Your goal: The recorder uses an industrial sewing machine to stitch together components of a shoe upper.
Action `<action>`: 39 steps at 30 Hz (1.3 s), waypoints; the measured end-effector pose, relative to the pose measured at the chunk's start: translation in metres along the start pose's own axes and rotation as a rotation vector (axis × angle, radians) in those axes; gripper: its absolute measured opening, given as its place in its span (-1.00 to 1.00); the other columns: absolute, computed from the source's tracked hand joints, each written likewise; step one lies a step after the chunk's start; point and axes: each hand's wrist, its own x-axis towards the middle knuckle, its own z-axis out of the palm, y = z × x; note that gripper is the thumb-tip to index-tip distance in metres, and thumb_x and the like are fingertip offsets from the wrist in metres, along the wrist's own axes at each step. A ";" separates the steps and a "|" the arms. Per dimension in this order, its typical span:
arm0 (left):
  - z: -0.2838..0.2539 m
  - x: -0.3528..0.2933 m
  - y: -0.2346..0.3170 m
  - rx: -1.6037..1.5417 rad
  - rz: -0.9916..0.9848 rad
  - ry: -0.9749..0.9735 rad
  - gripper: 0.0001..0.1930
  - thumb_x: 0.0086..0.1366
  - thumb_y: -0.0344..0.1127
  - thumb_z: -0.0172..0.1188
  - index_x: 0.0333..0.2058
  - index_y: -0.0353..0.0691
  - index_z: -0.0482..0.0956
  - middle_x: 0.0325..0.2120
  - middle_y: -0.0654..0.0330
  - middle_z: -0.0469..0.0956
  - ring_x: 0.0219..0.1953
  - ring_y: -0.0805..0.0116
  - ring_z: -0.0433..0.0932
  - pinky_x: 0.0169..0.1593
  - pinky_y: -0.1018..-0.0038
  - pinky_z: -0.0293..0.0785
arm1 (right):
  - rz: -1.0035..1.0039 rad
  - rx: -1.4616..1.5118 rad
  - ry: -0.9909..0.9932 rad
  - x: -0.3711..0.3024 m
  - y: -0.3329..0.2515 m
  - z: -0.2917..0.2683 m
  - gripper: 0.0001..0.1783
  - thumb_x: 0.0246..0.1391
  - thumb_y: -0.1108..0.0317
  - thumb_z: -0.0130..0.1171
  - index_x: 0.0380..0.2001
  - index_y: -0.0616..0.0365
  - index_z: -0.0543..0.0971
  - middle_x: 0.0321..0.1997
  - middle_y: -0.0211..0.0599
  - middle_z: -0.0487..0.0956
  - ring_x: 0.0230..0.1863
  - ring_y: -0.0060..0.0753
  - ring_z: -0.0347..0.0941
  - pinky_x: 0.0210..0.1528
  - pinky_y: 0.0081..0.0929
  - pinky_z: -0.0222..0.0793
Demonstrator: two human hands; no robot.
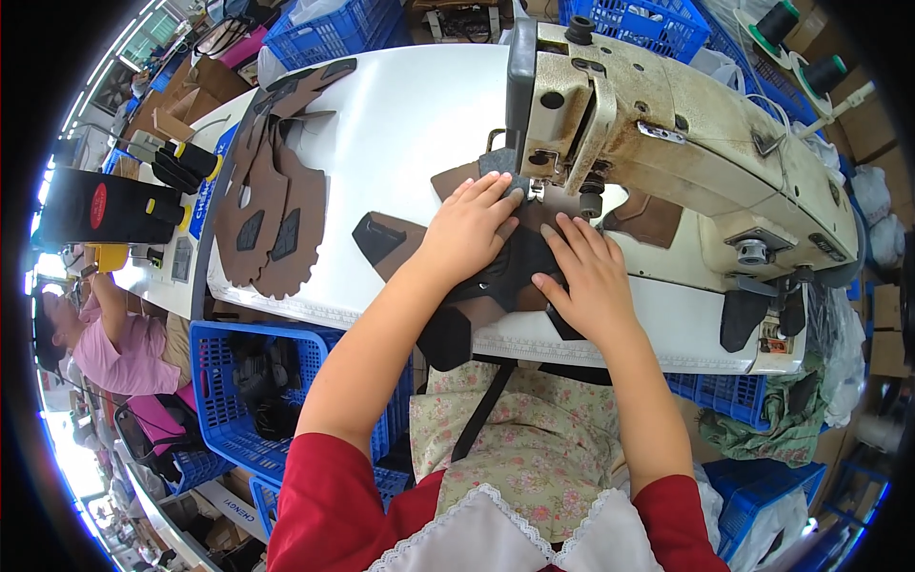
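My left hand lies flat, fingers stretched toward the needle, on a dark brown and black cut piece that looks like leather. On the same piece rests my right hand, its fingers apart, just in front of the needle area. The piece runs beneath the presser foot of a worn cream sewing machine. A black flap of the work hangs over the table's front edge. Part of the work is hidden by my hands.
Brown pieces with scalloped edges and black patches are heaped on the left of the white table. Below them stands a blue crate holding dark items. Thread cones stand at the back right. A person in pink sits at another machine.
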 end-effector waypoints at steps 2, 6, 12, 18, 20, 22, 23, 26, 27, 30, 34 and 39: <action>0.000 0.002 -0.003 -0.006 0.013 -0.003 -0.60 0.36 -0.23 0.15 0.13 -0.22 0.54 0.20 -0.02 0.46 0.32 0.00 0.33 0.39 0.14 0.21 | 0.007 0.000 0.005 0.002 -0.001 0.001 -0.35 0.11 -0.01 0.24 0.17 0.15 0.49 0.30 -0.10 0.45 0.38 -0.07 0.25 0.36 -0.06 0.13; 0.000 0.003 -0.010 0.033 0.006 -0.024 -0.59 0.37 -0.18 0.14 0.13 -0.18 0.55 0.24 0.02 0.44 0.34 0.11 0.33 0.39 0.15 0.21 | 0.027 0.004 0.021 0.007 -0.005 0.005 -0.36 0.11 -0.01 0.24 0.17 0.15 0.50 0.28 -0.11 0.47 0.37 -0.07 0.26 0.36 -0.06 0.12; 0.002 0.004 -0.009 0.039 0.020 -0.019 -0.59 0.36 -0.19 0.13 0.13 -0.20 0.55 0.21 0.01 0.46 0.31 0.08 0.36 0.38 0.16 0.23 | 0.033 0.039 0.016 0.005 -0.001 0.006 -0.37 0.11 0.00 0.24 0.16 0.13 0.51 0.25 -0.12 0.49 0.37 -0.08 0.27 0.37 -0.03 0.11; 0.005 0.008 -0.005 0.033 0.030 0.014 -0.59 0.33 -0.29 0.17 0.13 -0.26 0.54 0.17 -0.03 0.49 0.30 -0.01 0.37 0.39 0.15 0.21 | 0.094 -0.013 0.041 0.011 -0.005 -0.001 -0.44 0.01 0.11 0.30 0.08 0.12 0.56 0.24 -0.12 0.51 0.36 -0.13 0.30 0.46 0.11 -0.07; 0.010 0.005 -0.012 0.091 0.059 0.060 -0.60 0.32 -0.25 0.18 0.11 -0.22 0.56 0.17 0.01 0.50 0.29 0.07 0.40 0.34 0.16 0.27 | 0.117 -0.058 0.054 0.016 -0.013 0.000 -0.48 -0.01 0.14 0.30 0.03 0.12 0.58 0.22 -0.17 0.54 0.35 -0.17 0.31 0.47 0.13 -0.12; 0.009 0.006 -0.009 0.094 0.058 0.068 -0.61 0.33 -0.26 0.17 0.10 -0.23 0.56 0.17 -0.01 0.50 0.28 0.05 0.41 0.33 0.16 0.29 | 0.149 -0.118 0.054 0.020 -0.019 0.000 -0.55 0.00 0.17 0.29 -0.03 0.11 0.60 0.19 -0.22 0.56 0.32 -0.22 0.35 0.48 0.14 -0.13; 0.009 0.007 -0.006 0.087 0.053 0.074 -0.61 0.34 -0.26 0.16 0.10 -0.24 0.56 0.17 -0.02 0.51 0.27 0.04 0.41 0.32 0.16 0.30 | 0.153 -0.137 0.077 0.020 -0.020 0.001 -0.57 -0.01 0.19 0.28 -0.07 0.13 0.61 0.16 -0.19 0.58 0.28 -0.20 0.39 0.47 0.14 -0.11; 0.009 0.009 0.002 0.101 0.051 0.055 -0.63 0.35 -0.27 0.14 0.08 -0.27 0.57 0.14 -0.03 0.53 0.25 0.02 0.43 0.28 0.20 0.35 | 0.176 -0.194 0.110 0.017 -0.020 0.009 -0.57 -0.04 0.21 0.29 -0.09 0.17 0.61 0.13 -0.15 0.59 0.24 -0.19 0.41 0.45 0.08 -0.03; 0.009 0.009 0.004 0.108 0.044 0.052 -0.64 0.36 -0.27 0.14 0.07 -0.27 0.58 0.13 -0.03 0.53 0.24 0.02 0.44 0.27 0.21 0.36 | 0.170 -0.215 0.133 0.017 -0.022 0.012 -0.57 -0.06 0.22 0.29 -0.10 0.19 0.61 0.12 -0.14 0.60 0.22 -0.18 0.42 0.44 0.02 0.02; 0.012 0.007 0.005 0.132 0.041 0.071 -0.64 0.36 -0.27 0.14 0.07 -0.27 0.58 0.12 -0.02 0.54 0.22 0.02 0.46 0.24 0.22 0.40 | 0.154 -0.234 0.154 0.016 -0.021 0.015 -0.55 -0.09 0.23 0.28 -0.10 0.21 0.61 0.11 -0.14 0.60 0.19 -0.19 0.44 0.43 -0.07 0.09; 0.009 0.002 0.019 0.206 -0.003 0.091 -0.62 0.35 -0.22 0.16 0.05 -0.29 0.59 0.09 -0.03 0.56 0.19 0.01 0.49 0.20 0.22 0.44 | 0.124 -0.206 0.107 0.018 -0.016 0.014 -0.46 -0.05 0.15 0.20 0.00 0.23 0.59 0.16 -0.03 0.57 0.25 -0.05 0.39 0.49 -0.08 -0.06; 0.005 0.003 0.042 0.246 -0.077 0.070 -0.57 0.33 -0.14 0.20 0.04 -0.34 0.59 0.05 -0.08 0.58 0.15 -0.03 0.52 0.20 0.22 0.43 | 0.043 -0.175 0.142 0.021 0.008 0.015 -0.51 -0.10 0.21 0.25 -0.07 0.22 0.59 0.13 -0.13 0.57 0.21 -0.14 0.42 0.47 -0.09 0.00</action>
